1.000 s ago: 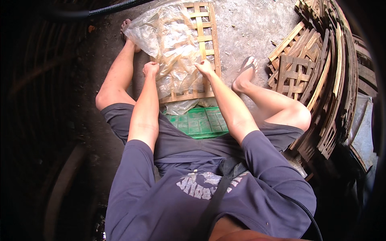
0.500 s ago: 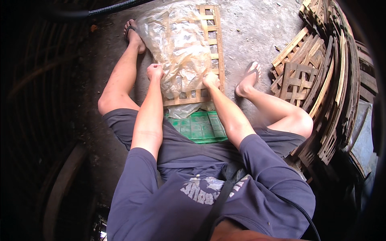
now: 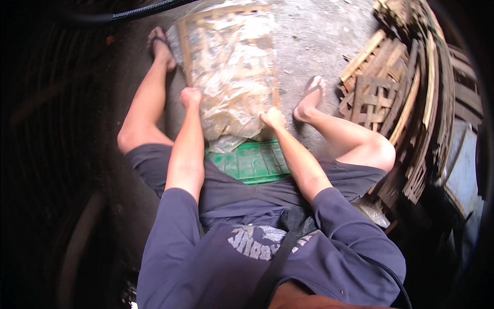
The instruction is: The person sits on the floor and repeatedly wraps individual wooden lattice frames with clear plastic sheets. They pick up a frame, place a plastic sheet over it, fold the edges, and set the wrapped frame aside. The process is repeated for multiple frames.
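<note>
A flat bamboo lattice frame [image 3: 270, 56] lies on the concrete ground between my legs, covered by a crinkled clear plastic bag [image 3: 231, 72]. My left hand [image 3: 190, 96] is closed on the bag at the frame's near left edge. My right hand [image 3: 271, 118] grips the bag and frame at the near right corner. Loose plastic bunches up at the near end, between my two hands.
I sit on a green plastic crate [image 3: 252, 162] with my sandalled feet [image 3: 160, 47] [image 3: 310, 100] on either side of the frame. A stack of bamboo lattice frames [image 3: 391, 92] stands at the right. A black hose [image 3: 139, 11] runs along the top left.
The plastic bag has been drawn down over the frame, which now lies fully inside it. Both hands moved toward me along its sides.
</note>
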Demonstrator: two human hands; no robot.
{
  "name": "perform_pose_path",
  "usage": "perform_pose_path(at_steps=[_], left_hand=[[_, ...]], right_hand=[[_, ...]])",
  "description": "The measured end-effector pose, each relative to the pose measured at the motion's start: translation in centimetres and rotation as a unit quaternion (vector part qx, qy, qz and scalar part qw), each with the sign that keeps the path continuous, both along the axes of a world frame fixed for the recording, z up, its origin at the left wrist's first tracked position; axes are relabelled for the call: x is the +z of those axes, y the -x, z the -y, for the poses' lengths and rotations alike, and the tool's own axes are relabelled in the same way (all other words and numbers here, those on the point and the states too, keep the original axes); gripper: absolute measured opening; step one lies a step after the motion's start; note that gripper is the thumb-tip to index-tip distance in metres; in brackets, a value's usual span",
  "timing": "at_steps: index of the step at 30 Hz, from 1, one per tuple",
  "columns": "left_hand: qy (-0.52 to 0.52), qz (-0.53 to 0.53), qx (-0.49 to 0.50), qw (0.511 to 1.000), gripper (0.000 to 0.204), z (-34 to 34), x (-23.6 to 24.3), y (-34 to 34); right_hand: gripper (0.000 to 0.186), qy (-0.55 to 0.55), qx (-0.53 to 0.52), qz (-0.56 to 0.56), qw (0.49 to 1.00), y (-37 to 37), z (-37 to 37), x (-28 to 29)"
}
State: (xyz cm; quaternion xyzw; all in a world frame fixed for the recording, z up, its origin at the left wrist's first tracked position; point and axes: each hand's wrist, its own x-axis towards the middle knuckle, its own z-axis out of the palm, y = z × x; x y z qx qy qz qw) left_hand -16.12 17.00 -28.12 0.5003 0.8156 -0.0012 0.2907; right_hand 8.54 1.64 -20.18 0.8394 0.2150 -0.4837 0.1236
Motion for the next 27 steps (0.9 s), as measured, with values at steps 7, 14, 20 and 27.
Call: perform_pose_path(at_steps=[7,14,20,27], left_hand=[[-0.038,-0.032,0.053,0.997,0.054,-0.5,-2.8,0.6],[-0.155,0.047,0.049,0.986,0.054,-3.4,2.1,-8.7],[-0.167,0.242,-0.093,0.951,0.039,-3.2,8.5,-14.0],[-0.092,0.401,-0.071,0.909,0.033,-5.2,8.7,-15.3]], right_hand=[[0.055,-0.115,0.035,-0.076,0.990,-4.2,-4.8,5.6],[0.034,-0.598,0.015,0.034,0.801,-17.1,-4.0,31.2],[0.053,-0.336,0.102,0.554,0.755,-32.9,11.6,44.6],[0.041,-0.251,0.103,0.394,0.878,-41.1,18.1,44.2]])
